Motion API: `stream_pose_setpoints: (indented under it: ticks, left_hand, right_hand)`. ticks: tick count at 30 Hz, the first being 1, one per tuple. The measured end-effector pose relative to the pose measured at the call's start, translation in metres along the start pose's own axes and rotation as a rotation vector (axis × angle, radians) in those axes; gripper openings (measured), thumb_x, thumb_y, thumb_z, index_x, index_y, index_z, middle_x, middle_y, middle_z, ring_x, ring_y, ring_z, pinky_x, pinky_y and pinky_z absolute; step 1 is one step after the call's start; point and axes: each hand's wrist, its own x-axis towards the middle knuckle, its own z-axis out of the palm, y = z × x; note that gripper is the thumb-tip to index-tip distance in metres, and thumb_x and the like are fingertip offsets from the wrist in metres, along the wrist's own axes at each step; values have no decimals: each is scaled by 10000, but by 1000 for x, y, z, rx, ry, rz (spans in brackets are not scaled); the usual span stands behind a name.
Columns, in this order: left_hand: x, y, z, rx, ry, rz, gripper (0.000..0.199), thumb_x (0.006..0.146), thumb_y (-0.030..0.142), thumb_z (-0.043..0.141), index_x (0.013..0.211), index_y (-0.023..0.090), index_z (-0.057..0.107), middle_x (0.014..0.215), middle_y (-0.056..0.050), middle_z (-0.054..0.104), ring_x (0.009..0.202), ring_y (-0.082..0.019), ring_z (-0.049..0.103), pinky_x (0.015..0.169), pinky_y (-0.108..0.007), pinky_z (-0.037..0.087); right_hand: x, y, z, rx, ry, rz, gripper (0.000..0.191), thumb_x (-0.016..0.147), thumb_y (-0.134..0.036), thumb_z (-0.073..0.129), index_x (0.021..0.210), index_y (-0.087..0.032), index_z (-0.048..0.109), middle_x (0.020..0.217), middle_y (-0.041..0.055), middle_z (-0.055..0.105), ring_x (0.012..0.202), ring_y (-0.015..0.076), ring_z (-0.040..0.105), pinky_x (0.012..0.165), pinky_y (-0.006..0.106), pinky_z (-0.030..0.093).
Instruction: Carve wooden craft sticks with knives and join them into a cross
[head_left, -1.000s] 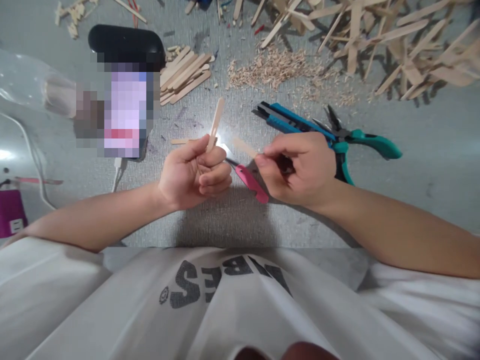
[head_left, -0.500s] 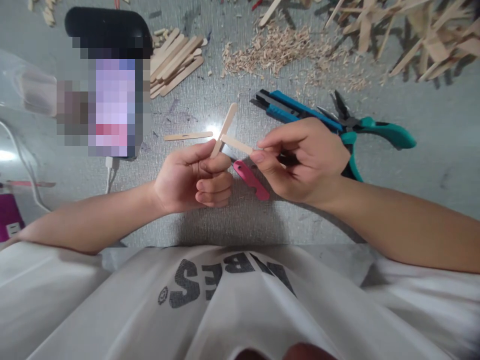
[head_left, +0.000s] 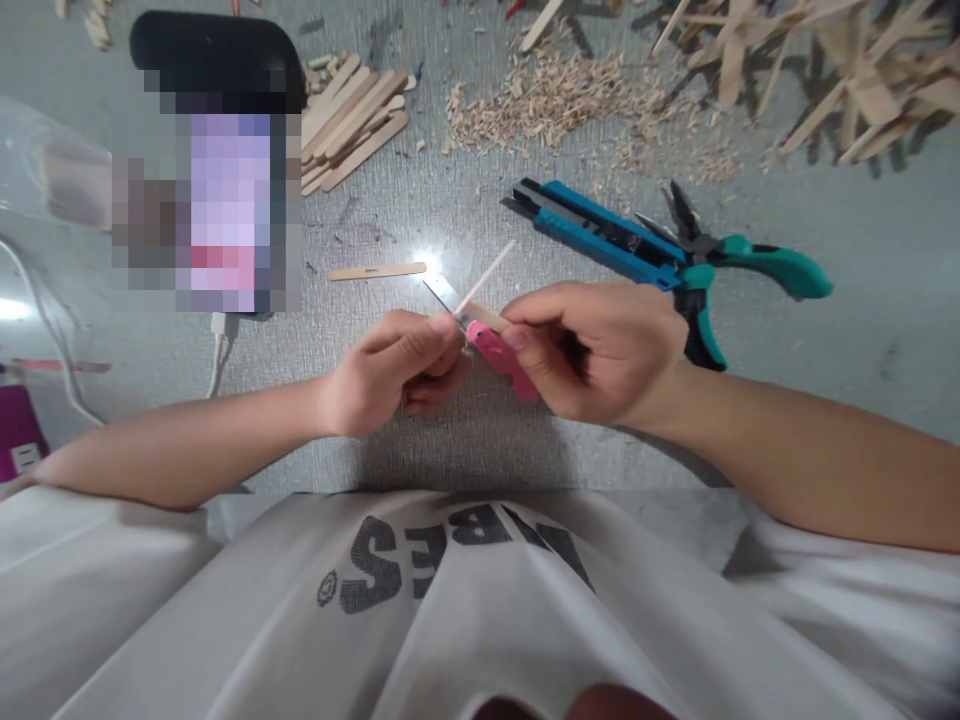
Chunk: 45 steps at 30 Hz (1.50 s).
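My left hand [head_left: 401,370] is closed on a popsicle stick [head_left: 489,272], which shows edge-on and slants up to the right. Between thumb and forefinger, my right hand [head_left: 592,350] pinches a second, flat popsicle stick [head_left: 486,317] whose end meets the first one by my left fingertips. Whether the two are joined I cannot tell. Just under the hands lies a pink-handled folding knife [head_left: 499,355] with its blade out, partly hidden by my right hand. A loose popsicle stick [head_left: 377,271] with a small slit lies beyond my left hand.
Beyond my right hand lie a blue utility knife [head_left: 600,230] and teal-handled pliers [head_left: 772,265]. Wood shavings [head_left: 555,100], a pile of sticks [head_left: 352,125] and crossed stick pieces [head_left: 847,80] sit farther back. A blurred-out phone [head_left: 229,210] with a cable stands at left.
Both hands have moved slightly toward me, and my left hand has turned, so its stick now shows its thin edge. The knife's blade has come into sight.
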Motion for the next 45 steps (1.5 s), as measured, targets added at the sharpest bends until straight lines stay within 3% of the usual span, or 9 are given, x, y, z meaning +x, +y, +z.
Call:
stream_pose_setpoints:
  ticks: [6, 23, 26, 32, 34, 36, 39, 42, 45]
  left_hand:
    - [-2, 1, 0, 193, -4, 81, 728, 1115, 654, 620, 602, 217, 344, 516, 63, 284, 447, -57, 274, 440, -244, 195]
    - [-4, 5, -2, 292, -87, -86, 711, 1062, 723, 668, 610, 230, 428, 528, 41, 390, 456, -75, 319, 435, -277, 237]
    - [-2, 0, 2, 283, 21, -6, 678, 1076, 750, 624, 676, 223, 477, 567, 42, 439, 466, -75, 354, 433, -260, 260]
    - [-10, -19, 13, 313, 451, 292, 404, 1132, 624, 604, 998, 246, 549, 581, 101, 444, 481, -91, 345, 493, -239, 273]
    - [-16, -20, 18, 576, 349, 431, 295, 1155, 472, 588, 982, 233, 590, 626, 75, 505, 506, -86, 394, 525, -244, 307]
    - [-20, -17, 24, 856, 95, 584, 121, 1107, 275, 595, 1017, 219, 653, 733, 13, 660, 584, -105, 539, 584, -252, 413]
    - [-18, -12, 41, 1078, -107, 721, 164, 1036, 145, 567, 1105, 195, 708, 922, -84, 797, 785, -175, 724, 710, -295, 556]
    - [-5, -14, 74, 1146, -173, 670, 256, 1069, 196, 543, 1206, 120, 744, 1113, -187, 835, 931, -235, 811, 788, -350, 649]
    - [19, -21, 126, 1191, -336, 481, 341, 1135, 340, 603, 1343, 126, 769, 1349, -186, 833, 1238, -258, 822, 1020, -358, 682]
  right_hand:
    - [-2, -4, 3, 42, -15, -65, 165, 1105, -238, 598, 956, -253, 666, 607, -53, 637, 462, 104, 517, 473, 276, 435]
    - [-2, 3, 2, 78, -76, -173, 88, 1100, -222, 639, 1074, -282, 698, 628, -78, 672, 476, 94, 581, 472, 257, 429]
    - [-1, 5, 9, 75, 66, -90, 126, 1111, -258, 639, 1011, -264, 717, 650, -60, 673, 496, 95, 576, 496, 261, 437]
    - [3, 26, 30, 171, 430, 154, 410, 1153, -590, 582, 965, -243, 693, 655, -27, 552, 502, 115, 440, 489, 301, 341]
    - [6, 33, 35, 221, 458, 184, 480, 1125, -683, 590, 942, -248, 676, 645, -31, 498, 506, 118, 395, 497, 314, 310]
    - [9, 36, 38, 269, 436, 187, 515, 1100, -733, 601, 940, -248, 674, 637, -38, 480, 513, 119, 384, 506, 319, 312]
    - [13, 37, 39, 285, 408, 180, 572, 1085, -788, 572, 946, -242, 672, 621, -50, 455, 511, 116, 371, 508, 311, 315]
    - [15, 37, 39, 288, 384, 171, 636, 1067, -845, 540, 937, -236, 664, 602, -58, 405, 513, 113, 332, 506, 302, 287]
    - [18, 39, 39, 293, 369, 149, 696, 1013, -915, 550, 912, -235, 657, 614, -45, 417, 537, 116, 324, 523, 307, 282]
